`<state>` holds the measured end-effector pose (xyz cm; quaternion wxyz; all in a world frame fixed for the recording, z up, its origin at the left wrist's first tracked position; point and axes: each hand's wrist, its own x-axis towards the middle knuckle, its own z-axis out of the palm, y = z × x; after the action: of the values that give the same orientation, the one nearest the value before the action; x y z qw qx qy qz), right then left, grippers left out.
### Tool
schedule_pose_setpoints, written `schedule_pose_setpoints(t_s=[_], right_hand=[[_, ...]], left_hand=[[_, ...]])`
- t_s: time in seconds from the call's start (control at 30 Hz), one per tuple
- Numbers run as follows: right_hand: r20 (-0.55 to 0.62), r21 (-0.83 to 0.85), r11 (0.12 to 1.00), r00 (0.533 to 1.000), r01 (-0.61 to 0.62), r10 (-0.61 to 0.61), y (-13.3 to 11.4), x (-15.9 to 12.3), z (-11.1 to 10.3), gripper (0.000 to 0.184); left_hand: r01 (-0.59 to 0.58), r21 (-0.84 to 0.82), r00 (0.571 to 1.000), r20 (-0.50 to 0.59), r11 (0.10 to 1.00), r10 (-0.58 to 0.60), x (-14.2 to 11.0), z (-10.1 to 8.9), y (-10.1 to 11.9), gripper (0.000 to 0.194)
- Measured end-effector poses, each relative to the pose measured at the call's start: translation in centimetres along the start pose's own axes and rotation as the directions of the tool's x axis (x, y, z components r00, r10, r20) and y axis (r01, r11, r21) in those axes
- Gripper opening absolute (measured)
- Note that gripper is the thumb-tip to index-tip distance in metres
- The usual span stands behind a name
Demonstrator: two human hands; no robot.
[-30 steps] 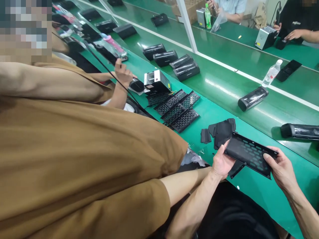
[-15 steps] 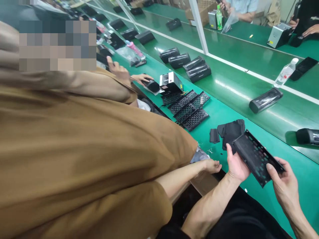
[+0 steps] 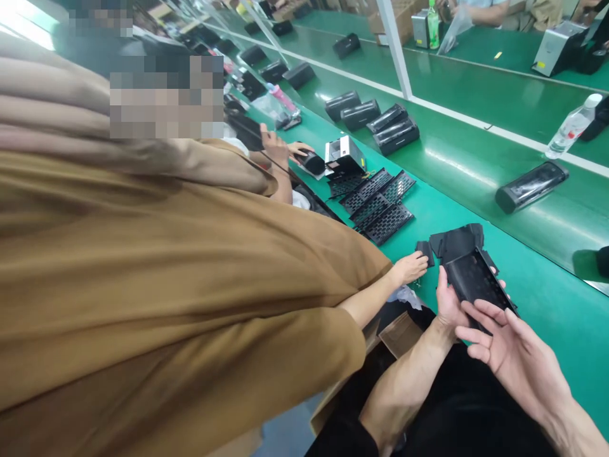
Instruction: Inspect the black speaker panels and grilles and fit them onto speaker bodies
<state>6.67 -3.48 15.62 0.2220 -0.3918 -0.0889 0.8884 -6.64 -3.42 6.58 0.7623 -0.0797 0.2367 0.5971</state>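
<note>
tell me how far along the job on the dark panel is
The rounded black units on the green belt look assembled. In progress: the dark panel rests in the left hand, with the right hand open at its near edge. Apparently left: the black sheets and slotted panels lying loose; how many are needed can't be told.

Bright, diffuse light leaves a long pale glare streak on the glossy green worktop [image 3: 447,134] and highlights on the black, rounded, bar-shaped case [image 3: 531,186]; a soft shadow lies near the worktop's right edge. The black rectangular plastic panel [image 3: 473,276] shows dim detail. The brown cloth garment [image 3: 190,266] looks stretched and smeared leftward, and the worktop's far left end blurs.
</note>
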Motion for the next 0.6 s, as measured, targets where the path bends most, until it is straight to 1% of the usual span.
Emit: schedule_pose_setpoints(t_s=[0.1, 0.27, 0.33, 0.43, 0.47, 0.53, 0.6], right_hand=[[-0.015, 0.073, 0.997, 0.999, -0.037, 0.038, 0.2, 0.5, 0.4, 0.041], [0.042, 0.093, 0.988, 0.992, -0.12, 0.117, 0.9, 1.3, -0.2, 0.04], [0.026, 0.115, 0.99, 0.997, -0.079, 0.076, 0.9, 1.7, -0.8, 0.037], [-0.075, 0.145, 0.987, 0.995, 0.075, -0.065, 0.8, 1.7, -1.4, 0.028], [-0.111, 0.144, 0.984, 0.99, 0.105, -0.089, 0.7, 1.4, -1.4, 0.025], [-0.138, 0.108, 0.989, 0.987, 0.098, -0.083, 0.4, 0.2, -1.0, 0.022], [-0.084, -0.028, 0.998, 0.994, 0.065, -0.067, -0.3, -1.3, -0.7, 0.028]], left_hand=[[0.006, -0.013, 1.0, 0.013, 1.0, -0.006, -0.4, -0.2, -0.2, 0.107], [-0.029, -0.034, 1.0, -0.008, 0.999, 0.029, -0.4, -0.9, -0.4, 0.108], [-0.059, -0.029, 0.998, -0.013, 0.998, 0.058, -0.3, -1.2, -0.4, 0.108], [-0.124, -0.028, 0.992, 0.01, 0.992, 0.124, -0.2, -1.4, -0.4, 0.107], [-0.129, -0.03, 0.991, 0.016, 0.991, 0.13, -0.1, -1.5, -0.3, 0.107], [-0.11, -0.037, 0.994, 0.018, 0.993, 0.11, -0.1, -1.7, -0.1, 0.107], [-0.082, -0.05, 0.996, 0.014, 0.995, 0.083, 0.0, -2.0, 0.2, 0.109]])
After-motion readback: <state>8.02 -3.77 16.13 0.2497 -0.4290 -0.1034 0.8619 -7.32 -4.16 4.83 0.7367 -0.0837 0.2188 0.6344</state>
